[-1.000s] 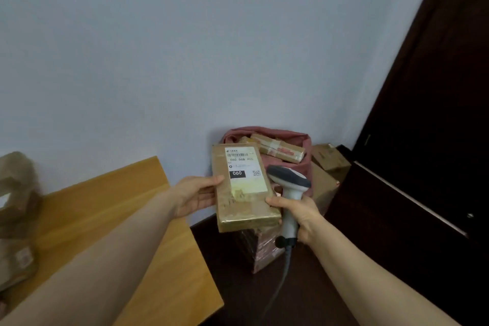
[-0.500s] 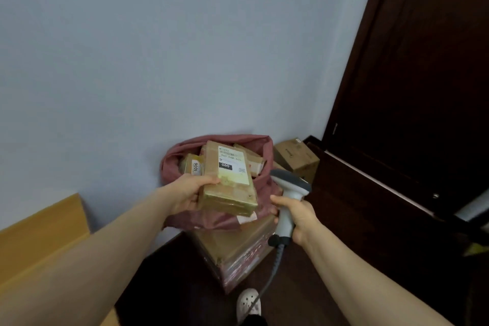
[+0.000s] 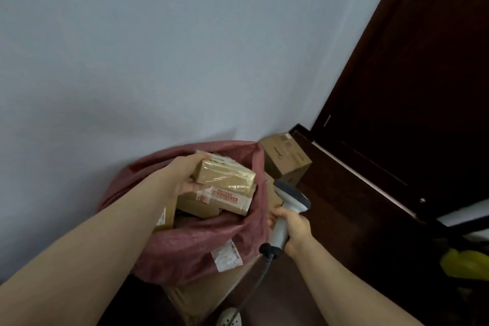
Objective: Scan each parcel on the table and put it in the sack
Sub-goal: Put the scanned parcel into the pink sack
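Head view: the left hand reaches from the lower left of the frame into the open mouth of the dusky red sack, which stands against the pale wall at centre. Its fingers are curled under the near end of a brown, tape-wrapped parcel, with the thumb laid over the top, so the grip is closed round that end.

The parcel lies inside the sack's rim, on or just above a red-taped parcel already in there; whether its weight rests on that one cannot be told. Its long axis runs from the left hand out toward the right of the frame, across the mouth, with the free end pointing at the sack's right rim.

The right hand is just beside that rim, outside the sack, wrapped round the handle of a grey scanner whose cable trails toward the bottom edge. A cardboard carton sits behind, near the wall.

The left hand is the one on the parcel and the only one free to act on it. Judging by this, the drop needs only those fingers to loosen, since the parcel is already over the pile; the long side lying flat should let it settle without tipping out.
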### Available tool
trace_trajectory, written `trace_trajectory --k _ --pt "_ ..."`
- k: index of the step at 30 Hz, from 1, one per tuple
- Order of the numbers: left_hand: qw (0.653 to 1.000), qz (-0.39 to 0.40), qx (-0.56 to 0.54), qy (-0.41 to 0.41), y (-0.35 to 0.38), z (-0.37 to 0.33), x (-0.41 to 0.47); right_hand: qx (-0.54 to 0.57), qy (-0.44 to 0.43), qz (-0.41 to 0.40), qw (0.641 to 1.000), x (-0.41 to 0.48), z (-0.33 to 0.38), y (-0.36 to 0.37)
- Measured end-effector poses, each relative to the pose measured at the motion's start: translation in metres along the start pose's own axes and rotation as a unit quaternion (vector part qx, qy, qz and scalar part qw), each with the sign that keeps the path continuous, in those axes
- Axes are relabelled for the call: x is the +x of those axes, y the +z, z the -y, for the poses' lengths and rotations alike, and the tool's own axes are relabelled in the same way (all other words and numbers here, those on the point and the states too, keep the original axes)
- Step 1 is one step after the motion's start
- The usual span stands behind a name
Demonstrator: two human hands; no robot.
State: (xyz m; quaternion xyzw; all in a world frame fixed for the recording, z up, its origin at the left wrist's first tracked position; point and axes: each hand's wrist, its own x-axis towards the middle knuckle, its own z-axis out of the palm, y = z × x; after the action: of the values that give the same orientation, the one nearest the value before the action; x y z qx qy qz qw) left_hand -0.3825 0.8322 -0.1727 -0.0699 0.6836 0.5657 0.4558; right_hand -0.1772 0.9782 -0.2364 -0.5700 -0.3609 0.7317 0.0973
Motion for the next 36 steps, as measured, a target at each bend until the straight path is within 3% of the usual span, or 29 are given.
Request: trace_trajectory --k 6,12,15,22,29,36 --pt "0.999 -0.030 -0.012 -0.019 0.010 0.004 0.065 0.029 0.046 -0.035 0.998 0.052 -0.020 0.027" --pt "0.996 -0.070 -0.028 0.046 0.021 -0.005 0.100 0.143 0.082 0.008 0.986 0.085 -0.034 0.035" --pt "0.992 -0.101 0.031 0.066 0.013 -0.007 0.106 0.176 0.096 0.025 0.979 0.094 -0.036 0.039" --pt "0.993 -0.113 0.014 0.004 -0.002 0.004 0.102 0.175 0.145 0.063 0.972 0.100 -0.038 0.042" --pt "0.994 -0.105 -0.026 -0.007 0.014 0.013 0.083 0.141 0.103 -0.010 0.985 0.075 -0.025 0.017" --pt "0.995 -0.096 0.002 0.014 0.061 0.035 0.056 0.141 0.020 0.030 0.989 0.018 0.016 -0.002"
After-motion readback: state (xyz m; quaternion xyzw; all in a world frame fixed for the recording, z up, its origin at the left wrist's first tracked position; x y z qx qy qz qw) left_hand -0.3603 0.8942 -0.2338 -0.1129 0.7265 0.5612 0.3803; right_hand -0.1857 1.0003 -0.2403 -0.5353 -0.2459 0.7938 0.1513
